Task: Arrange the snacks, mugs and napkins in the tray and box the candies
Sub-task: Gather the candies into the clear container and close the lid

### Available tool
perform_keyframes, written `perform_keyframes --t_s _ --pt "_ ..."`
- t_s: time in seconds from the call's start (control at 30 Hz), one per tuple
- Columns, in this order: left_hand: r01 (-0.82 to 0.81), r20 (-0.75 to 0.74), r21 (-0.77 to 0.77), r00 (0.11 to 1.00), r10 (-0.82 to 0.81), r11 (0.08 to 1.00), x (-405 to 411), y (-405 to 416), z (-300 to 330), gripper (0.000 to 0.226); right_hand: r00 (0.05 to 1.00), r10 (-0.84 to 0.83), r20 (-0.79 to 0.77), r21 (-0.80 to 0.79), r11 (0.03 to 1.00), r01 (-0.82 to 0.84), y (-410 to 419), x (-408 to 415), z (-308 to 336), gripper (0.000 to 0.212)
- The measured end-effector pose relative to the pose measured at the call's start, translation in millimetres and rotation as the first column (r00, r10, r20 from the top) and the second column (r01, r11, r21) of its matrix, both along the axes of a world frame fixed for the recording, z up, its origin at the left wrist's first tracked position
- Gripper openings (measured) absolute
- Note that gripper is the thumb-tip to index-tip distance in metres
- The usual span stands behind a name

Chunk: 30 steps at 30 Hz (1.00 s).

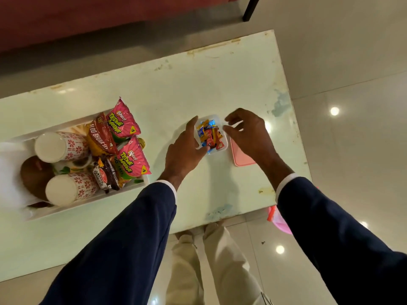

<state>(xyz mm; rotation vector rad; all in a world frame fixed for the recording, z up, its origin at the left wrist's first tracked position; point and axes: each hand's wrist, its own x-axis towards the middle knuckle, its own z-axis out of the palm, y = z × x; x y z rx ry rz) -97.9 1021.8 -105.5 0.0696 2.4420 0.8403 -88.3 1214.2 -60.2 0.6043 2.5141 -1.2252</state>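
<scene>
A small clear plastic box full of wrapped candies sits mid-table. My left hand grips the box's left side, thumb at its near corner. My right hand hovers just right of the box with fingers loosely curled and nothing in them. A pink lid lies flat under my right hand. On the left a white tray holds two patterned mugs lying on their sides, several snack packets and white napkins.
The pale green table ends close to the right of the lid. A red sofa runs along the far side. A pink object shows below the table's near right corner, on the glossy tiled floor.
</scene>
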Motion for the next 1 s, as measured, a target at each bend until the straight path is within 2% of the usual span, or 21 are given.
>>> perform_keyframes --t_s 0.07,0.13,0.2,0.3,0.4,0.5,0.57,0.6,0.63,0.67,0.7,0.73,0.77,0.83,0.87,0.9,0.93,1.0 --pt "-0.022 0.01 0.023 1.0 0.022 0.999 0 -1 -3 0.085 0.998 -0.05 0.032 0.144 0.989 0.045 17 17 -9 0.029" --pt "-0.059 0.011 0.057 0.998 0.059 0.997 2 -2 -6 0.079 0.986 -0.031 0.164 0.282 0.959 -0.017 26 36 -21 0.053" --pt "-0.085 -0.007 0.065 0.996 0.086 0.994 5 -4 -9 0.076 0.954 -0.005 0.299 0.304 0.949 -0.09 25 52 -33 0.081" --pt "-0.099 -0.001 0.068 0.995 0.099 0.993 9 -5 -12 0.076 0.937 -0.001 0.349 0.352 0.927 -0.13 14 64 -47 0.104" --pt "-0.101 0.012 0.096 0.995 0.101 0.99 10 -8 -11 0.076 0.95 0.001 0.312 0.445 0.883 -0.147 3 64 -54 0.105" --pt "-0.129 0.01 0.118 0.992 0.129 0.985 11 -7 -10 0.072 0.958 0.014 0.286 0.44 0.886 -0.144 1 60 -57 0.097" --pt "-0.192 0.03 0.155 0.981 0.189 0.969 12 -6 -4 0.067 0.966 -0.034 0.255 0.31 0.95 -0.048 4 56 -54 0.095" --pt "-0.206 0.013 0.177 0.978 0.207 0.962 13 -5 1 0.064 0.959 -0.143 0.245 0.147 0.983 0.109 8 52 -49 0.093" --pt "-0.2 -0.046 0.192 0.976 0.213 0.961 14 -5 6 0.061 0.912 -0.313 0.265 -0.094 0.933 0.348 12 49 -40 0.089" --pt "-0.183 -0.129 0.209 0.969 0.213 0.961 15 -4 11 0.057 0.823 -0.459 0.335 -0.356 0.747 0.562 15 47 -28 0.082" --pt "-0.168 -0.198 0.24 0.956 0.218 0.956 15 -3 16 0.052 0.752 -0.509 0.419 -0.556 0.511 0.656 19 47 -16 0.073" --pt "-0.162 -0.218 0.296 0.948 0.232 0.941 15 0 22 0.047 0.735 -0.489 0.469 -0.68 0.332 0.654 23 49 -7 0.063" --pt "-0.164 -0.173 0.366 0.955 0.241 0.916 13 3 28 0.044 0.758 -0.438 0.483 -0.76 0.22 0.612 24 51 2 0.055" --pt "-0.227 0.042 0.494 0.97 0.238 0.839 8 13 39 0.042 0.838 -0.303 0.455 -0.859 0.1 0.502 16 55 14 0.046" --pt "-0.259 0.121 0.525 0.966 0.23 0.811 7 16 42 0.041 0.861 -0.247 0.444 -0.877 0.077 0.474 8 55 18 0.043" --pt "-0.268 0.146 0.532 0.963 0.225 0.803 5 18 44 0.04 0.874 -0.215 0.436 -0.881 0.094 0.463 -1 54 21 0.04" --pt "-0.266 0.137 0.529 0.964 0.229 0.806 5 19 45 0.039 0.881 -0.212 0.423 -0.875 0.156 0.458 -9 53 23 0.036" --pt "-0.246 0.073 0.494 0.968 0.242 0.834 4 17 47 0.04 0.895 -0.261 0.361 -0.806 0.396 0.44 -20 47 25 0.03"
